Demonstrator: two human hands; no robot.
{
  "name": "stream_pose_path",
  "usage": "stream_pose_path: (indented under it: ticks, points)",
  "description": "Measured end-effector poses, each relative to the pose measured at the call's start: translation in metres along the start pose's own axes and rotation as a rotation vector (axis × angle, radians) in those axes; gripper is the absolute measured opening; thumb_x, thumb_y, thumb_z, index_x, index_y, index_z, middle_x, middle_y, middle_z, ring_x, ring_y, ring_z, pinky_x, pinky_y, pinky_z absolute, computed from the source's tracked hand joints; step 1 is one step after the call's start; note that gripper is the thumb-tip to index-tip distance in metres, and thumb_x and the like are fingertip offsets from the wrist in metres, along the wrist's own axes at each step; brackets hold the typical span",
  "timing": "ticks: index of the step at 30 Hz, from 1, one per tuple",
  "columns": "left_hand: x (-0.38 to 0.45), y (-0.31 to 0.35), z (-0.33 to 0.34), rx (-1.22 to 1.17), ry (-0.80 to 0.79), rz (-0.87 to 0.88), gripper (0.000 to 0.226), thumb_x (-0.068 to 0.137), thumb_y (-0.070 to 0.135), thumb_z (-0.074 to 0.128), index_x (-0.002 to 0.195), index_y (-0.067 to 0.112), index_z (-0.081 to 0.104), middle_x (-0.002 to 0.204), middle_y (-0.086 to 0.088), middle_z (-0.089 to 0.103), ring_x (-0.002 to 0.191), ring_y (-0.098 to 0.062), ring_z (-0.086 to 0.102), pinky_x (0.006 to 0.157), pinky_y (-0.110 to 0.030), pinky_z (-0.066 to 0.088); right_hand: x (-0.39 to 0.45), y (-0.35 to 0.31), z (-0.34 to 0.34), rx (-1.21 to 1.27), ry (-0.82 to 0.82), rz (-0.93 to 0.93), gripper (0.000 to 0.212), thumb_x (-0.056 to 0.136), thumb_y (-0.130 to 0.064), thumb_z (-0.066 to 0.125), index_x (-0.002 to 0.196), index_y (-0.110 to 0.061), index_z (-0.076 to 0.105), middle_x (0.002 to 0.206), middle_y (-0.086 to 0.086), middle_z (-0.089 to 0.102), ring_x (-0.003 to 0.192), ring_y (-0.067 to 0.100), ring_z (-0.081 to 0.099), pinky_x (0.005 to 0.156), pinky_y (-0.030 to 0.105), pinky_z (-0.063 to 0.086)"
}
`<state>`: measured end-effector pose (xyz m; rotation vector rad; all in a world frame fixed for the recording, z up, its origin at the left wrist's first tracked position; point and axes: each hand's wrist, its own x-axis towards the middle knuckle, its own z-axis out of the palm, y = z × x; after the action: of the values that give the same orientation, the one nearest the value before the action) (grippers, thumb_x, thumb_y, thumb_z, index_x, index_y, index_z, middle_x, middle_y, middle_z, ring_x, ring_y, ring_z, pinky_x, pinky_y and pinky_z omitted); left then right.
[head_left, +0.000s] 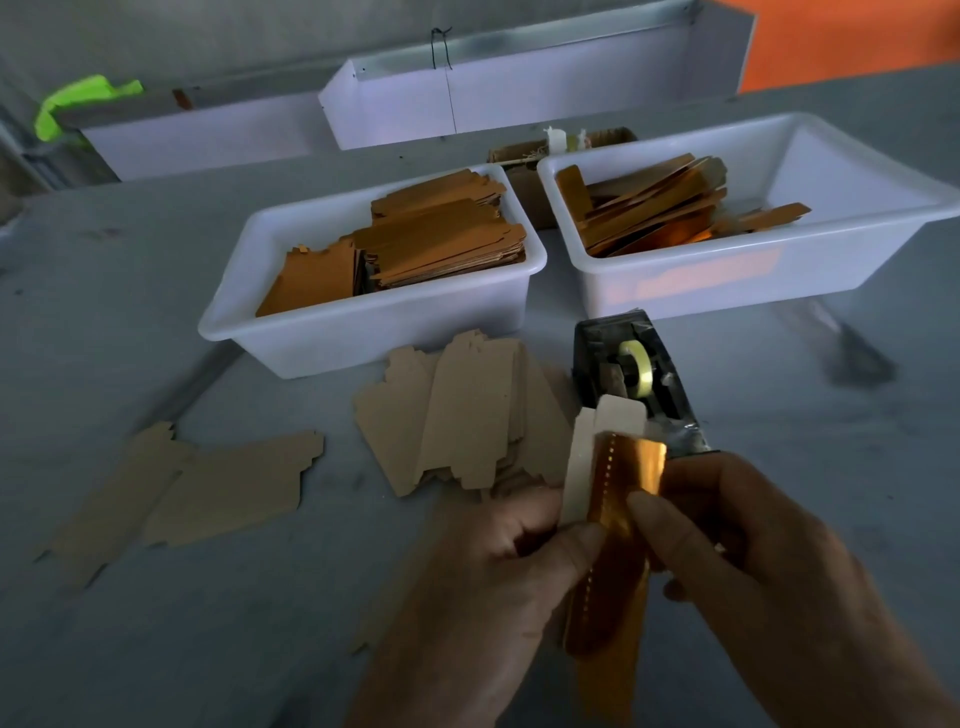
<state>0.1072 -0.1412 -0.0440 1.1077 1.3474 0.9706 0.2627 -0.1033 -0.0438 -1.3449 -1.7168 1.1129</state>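
Both of my hands hold a long, narrow folded carton with a shiny gold outside and a pale inside, low in the middle of the view. My left hand grips its left side with the thumb pressed on the gold face. My right hand pinches the right side, thumb on top. The carton's pale end flaps stick up in front of a black tape dispenser holding a small roll of clear tape.
A pile of flat carton blanks lies pale side up by the dispenser, and two more blanks lie to the left. Two white tubs hold gold cartons: flat ones in the left tub, folded ones in the right tub.
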Motion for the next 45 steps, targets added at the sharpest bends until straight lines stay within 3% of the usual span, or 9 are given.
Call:
stream_pose_path:
  ticks: [6,15,20,24,27,29,32,38,45]
  points:
    - [0.000,-0.001,0.006,-0.041,0.089,-0.111,0.023,0.076,0.027,0.072,0.096,0.020,0.066,0.084,0.001,0.075,0.079,-0.015,0.072,0.074,-0.032,0.056,0.001,0.005,0.004,0.505,-0.147,0.201,0.031,0.057,-0.035,0.065,0.086,-0.031,0.074,0.083,0.010,0.074,0.080,0.026,0.071,0.073,0.038,0.057]
    - [-0.005,-0.006,0.021,0.323,0.510,0.196,0.013,0.075,0.029,0.075,0.085,0.038,0.073,0.083,0.012,0.064,0.079,-0.002,0.063,0.066,-0.017,0.051,0.004,0.006,0.011,0.649,-0.059,0.253,0.021,0.061,-0.019,0.065,0.079,-0.017,0.075,0.076,0.014,0.074,0.070,0.026,0.072,0.056,0.027,0.058]
    - [-0.003,-0.004,0.038,0.920,0.573,0.359,0.032,0.055,0.010,0.084,0.085,0.018,0.077,0.067,0.004,0.053,0.065,-0.012,0.054,0.051,-0.012,0.032,0.003,0.001,0.014,0.709,-0.012,0.275,0.020,0.058,-0.016,0.065,0.076,-0.012,0.074,0.072,0.018,0.072,0.063,0.025,0.071,0.052,0.024,0.056]
    - [0.000,-0.014,0.043,1.326,0.611,0.350,0.028,0.080,0.013,0.054,0.094,0.008,0.078,0.067,-0.006,0.064,0.061,-0.021,0.062,0.049,-0.024,0.048,0.001,-0.006,0.011,0.717,-0.039,0.260,0.015,0.060,-0.014,0.066,0.072,-0.016,0.075,0.071,0.011,0.073,0.062,0.018,0.071,0.047,0.016,0.052]
    - [0.000,-0.014,0.046,1.410,0.413,0.154,0.034,0.088,0.014,0.046,0.083,0.010,0.079,0.065,-0.006,0.068,0.053,-0.024,0.064,0.055,-0.030,0.045,-0.004,-0.002,0.013,0.677,-0.053,0.299,0.013,0.077,-0.001,0.064,0.072,-0.010,0.072,0.067,0.007,0.072,0.058,0.010,0.069,0.045,0.013,0.049]
    - [-0.003,-0.018,0.049,1.442,0.572,0.286,0.022,0.082,0.015,0.055,0.083,0.009,0.076,0.060,-0.006,0.063,0.047,-0.022,0.060,0.046,-0.030,0.045,-0.008,-0.002,0.017,0.705,-0.124,0.293,0.012,0.083,0.002,0.058,0.082,-0.004,0.068,0.067,0.006,0.072,0.064,0.005,0.069,0.050,0.013,0.049]
    - [-0.011,-0.023,0.047,1.201,0.548,0.421,0.028,0.079,0.025,0.052,0.094,0.022,0.076,0.067,0.000,0.062,0.054,-0.017,0.061,0.045,-0.019,0.049,-0.014,-0.008,0.017,0.648,-0.204,0.282,0.026,0.088,0.007,0.045,0.103,0.026,0.055,0.082,0.028,0.067,0.048,-0.004,0.061,0.047,0.007,0.043]
    - [-0.017,-0.009,0.007,-0.040,0.345,-0.153,0.018,0.061,0.017,0.084,0.073,0.023,0.072,0.069,-0.002,0.073,0.064,-0.014,0.070,0.056,-0.026,0.052,-0.007,-0.008,0.030,0.514,-0.061,0.229,0.020,0.073,-0.014,0.070,0.077,-0.033,0.074,0.072,-0.001,0.071,0.073,0.012,0.068,0.065,0.023,0.054]
    - [-0.011,0.001,0.007,-0.181,0.268,-0.143,0.017,0.047,0.030,0.078,0.060,0.023,0.072,0.052,-0.005,0.062,0.040,-0.016,0.055,0.040,-0.021,0.040,-0.003,-0.015,0.006,0.106,0.177,-0.056,0.024,0.072,-0.064,0.065,0.083,-0.043,0.064,0.082,-0.014,0.064,0.069,-0.006,0.062,0.057,0.001,0.041]
